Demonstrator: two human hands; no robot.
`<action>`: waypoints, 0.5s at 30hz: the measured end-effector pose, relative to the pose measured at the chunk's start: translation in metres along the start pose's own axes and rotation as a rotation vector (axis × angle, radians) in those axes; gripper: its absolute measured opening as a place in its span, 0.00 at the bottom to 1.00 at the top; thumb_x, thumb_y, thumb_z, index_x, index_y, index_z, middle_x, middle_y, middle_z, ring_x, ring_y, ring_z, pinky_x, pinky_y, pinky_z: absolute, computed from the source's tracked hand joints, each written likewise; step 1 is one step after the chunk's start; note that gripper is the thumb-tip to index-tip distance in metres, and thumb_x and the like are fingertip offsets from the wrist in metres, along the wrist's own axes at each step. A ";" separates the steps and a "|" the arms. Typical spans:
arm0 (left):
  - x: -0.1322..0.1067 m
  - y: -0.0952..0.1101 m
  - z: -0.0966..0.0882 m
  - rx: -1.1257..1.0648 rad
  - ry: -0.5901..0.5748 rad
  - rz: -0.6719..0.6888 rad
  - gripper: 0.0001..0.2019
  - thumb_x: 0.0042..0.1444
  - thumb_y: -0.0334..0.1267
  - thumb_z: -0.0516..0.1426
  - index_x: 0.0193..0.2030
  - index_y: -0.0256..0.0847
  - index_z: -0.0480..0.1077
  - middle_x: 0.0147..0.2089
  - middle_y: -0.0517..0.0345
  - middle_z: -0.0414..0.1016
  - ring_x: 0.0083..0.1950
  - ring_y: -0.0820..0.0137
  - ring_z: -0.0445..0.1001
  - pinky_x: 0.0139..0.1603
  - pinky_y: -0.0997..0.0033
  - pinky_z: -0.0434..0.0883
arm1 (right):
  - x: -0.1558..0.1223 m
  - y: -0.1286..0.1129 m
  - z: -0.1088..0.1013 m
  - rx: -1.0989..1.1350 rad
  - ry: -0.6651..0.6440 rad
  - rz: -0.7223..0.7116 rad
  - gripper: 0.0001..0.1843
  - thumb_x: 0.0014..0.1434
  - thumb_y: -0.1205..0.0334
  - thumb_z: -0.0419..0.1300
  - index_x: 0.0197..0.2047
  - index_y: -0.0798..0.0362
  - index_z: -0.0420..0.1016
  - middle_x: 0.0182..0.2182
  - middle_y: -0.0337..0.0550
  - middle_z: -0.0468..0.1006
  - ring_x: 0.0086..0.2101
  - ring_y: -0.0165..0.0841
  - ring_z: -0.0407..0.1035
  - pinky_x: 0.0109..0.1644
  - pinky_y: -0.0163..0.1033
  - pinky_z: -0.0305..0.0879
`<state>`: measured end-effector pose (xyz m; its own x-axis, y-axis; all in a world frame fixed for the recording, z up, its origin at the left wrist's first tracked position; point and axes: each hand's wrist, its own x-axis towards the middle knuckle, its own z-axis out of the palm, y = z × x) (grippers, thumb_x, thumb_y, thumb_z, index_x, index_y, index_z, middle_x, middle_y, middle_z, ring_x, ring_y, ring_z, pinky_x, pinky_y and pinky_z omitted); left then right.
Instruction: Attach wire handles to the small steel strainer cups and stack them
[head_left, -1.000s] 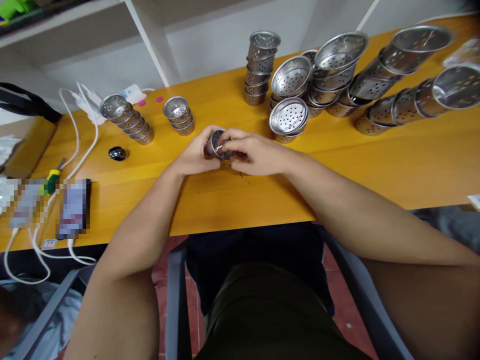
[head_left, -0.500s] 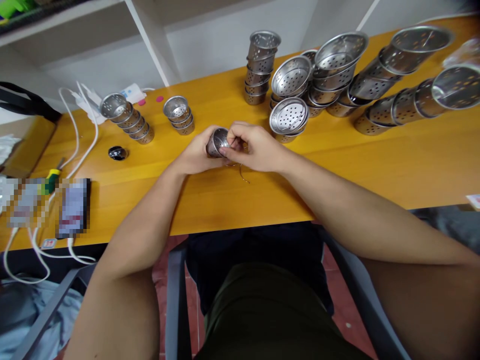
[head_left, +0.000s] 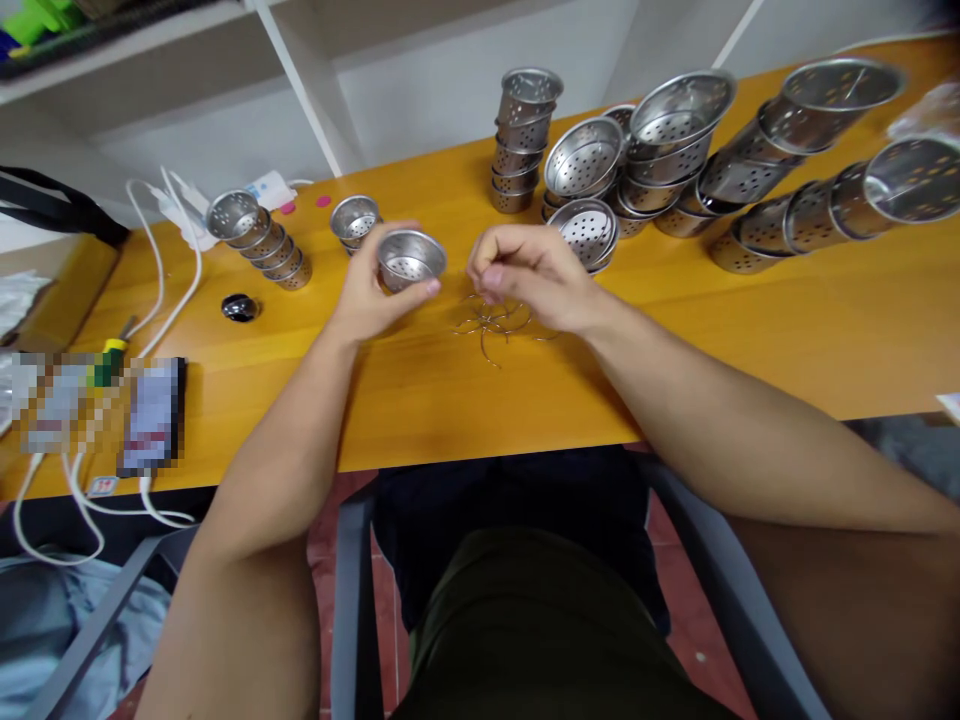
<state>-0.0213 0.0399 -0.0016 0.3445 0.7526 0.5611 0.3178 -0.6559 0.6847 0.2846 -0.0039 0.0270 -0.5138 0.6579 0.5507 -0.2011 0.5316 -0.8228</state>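
Note:
My left hand [head_left: 365, 298] is closed around the side of a small perforated metal cup [head_left: 411, 264], its open mouth tilted up towards me. To its right, my right hand [head_left: 538, 278] is apart from the cup, with fingers curled and thumb pressed in; anything between the fingertips is hidden. Just below the right hand, several thin bent wires [head_left: 486, 322] lie in a loose pile on the yellow table [head_left: 450, 410]. Behind my left hand stands a short stack of like cups [head_left: 352, 218], partly covered by the hand.
A leaning cup stack [head_left: 259, 240] and a shiny black object [head_left: 240, 307] are on the left. Phones [head_left: 150, 415], white cables and a green-yellow screwdriver [head_left: 109, 362] lie further left. Tall stacks of perforated cups [head_left: 517, 145] and wider ones [head_left: 667, 150] fill the back right.
My left hand has moved left and turned with the cup, so its mouth faces me more. The right hand has come out of the cup and moved right, exposing the wire pile.

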 end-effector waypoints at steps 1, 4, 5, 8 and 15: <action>0.002 -0.004 -0.007 0.041 0.099 0.009 0.56 0.53 0.88 0.79 0.75 0.54 0.74 0.74 0.46 0.83 0.78 0.42 0.83 0.85 0.34 0.80 | -0.002 0.001 0.000 -0.122 -0.043 -0.013 0.30 0.78 0.33 0.78 0.40 0.47 0.75 0.32 0.36 0.73 0.31 0.33 0.64 0.37 0.42 0.61; 0.008 -0.020 -0.028 0.187 0.337 -0.034 0.58 0.59 0.92 0.72 0.83 0.61 0.64 0.85 0.51 0.74 0.93 0.42 0.66 0.96 0.32 0.68 | -0.008 0.006 0.003 -0.429 -0.183 0.033 0.18 0.77 0.49 0.77 0.43 0.48 0.77 0.38 0.39 0.76 0.34 0.34 0.67 0.42 0.43 0.63; 0.009 -0.026 -0.034 0.240 0.383 -0.060 0.59 0.60 0.95 0.68 0.84 0.62 0.61 0.87 0.53 0.72 0.95 0.43 0.61 0.97 0.32 0.65 | -0.009 0.007 0.004 -0.484 -0.212 0.065 0.14 0.77 0.52 0.75 0.43 0.48 0.78 0.40 0.41 0.78 0.36 0.34 0.68 0.44 0.44 0.64; 0.012 -0.046 -0.046 0.325 0.452 -0.094 0.65 0.60 1.01 0.59 0.85 0.56 0.52 0.91 0.54 0.63 0.96 0.52 0.56 0.99 0.39 0.60 | -0.009 0.011 0.006 -0.537 -0.227 0.135 0.09 0.77 0.54 0.71 0.46 0.49 0.81 0.44 0.45 0.81 0.38 0.37 0.70 0.46 0.46 0.66; 0.025 -0.083 -0.046 0.290 0.366 -0.244 0.64 0.59 1.05 0.49 0.83 0.56 0.54 0.86 0.59 0.70 0.94 0.59 0.53 0.93 0.43 0.60 | -0.006 0.014 0.007 -0.509 -0.218 0.165 0.11 0.78 0.51 0.70 0.47 0.49 0.84 0.45 0.47 0.85 0.39 0.38 0.73 0.47 0.46 0.68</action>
<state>-0.0799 0.1159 -0.0225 -0.0852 0.8222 0.5627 0.5994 -0.4089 0.6882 0.2792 -0.0041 0.0105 -0.6753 0.6575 0.3341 0.2955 0.6563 -0.6942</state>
